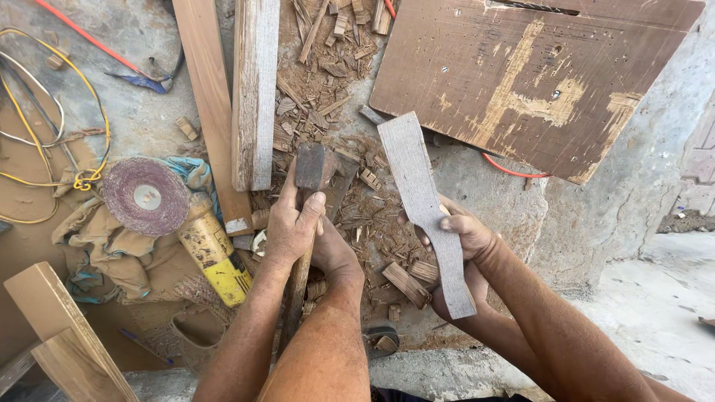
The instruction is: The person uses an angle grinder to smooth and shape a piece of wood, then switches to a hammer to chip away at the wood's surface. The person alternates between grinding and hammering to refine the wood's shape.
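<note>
My left hand point(293, 223) is closed around the wooden handle of a hammer just below its dark, worn metal head point(312, 167). The handle runs down between my arm and knee. My right hand point(463, 235) grips a flat grey piece of wood point(421, 195) with a curved, narrowed waist. The piece stands tilted, its wide squared end up and to the left. Both hands hover over a heap of wood chips and small offcuts point(366, 216) on a rough concrete slab point(491, 201). The hammer head is a short way left of the grey piece and not touching it.
A yellow angle grinder point(214, 257) with a reddish sanding disc point(145, 196) lies on rags at the left. Two long boards point(255, 89) lie beyond the hammer. A worn brown plywood panel point(536, 82) is at the upper right. Yellow wires point(45, 112) curl at far left, and light wooden blocks point(67, 335) sit at bottom left.
</note>
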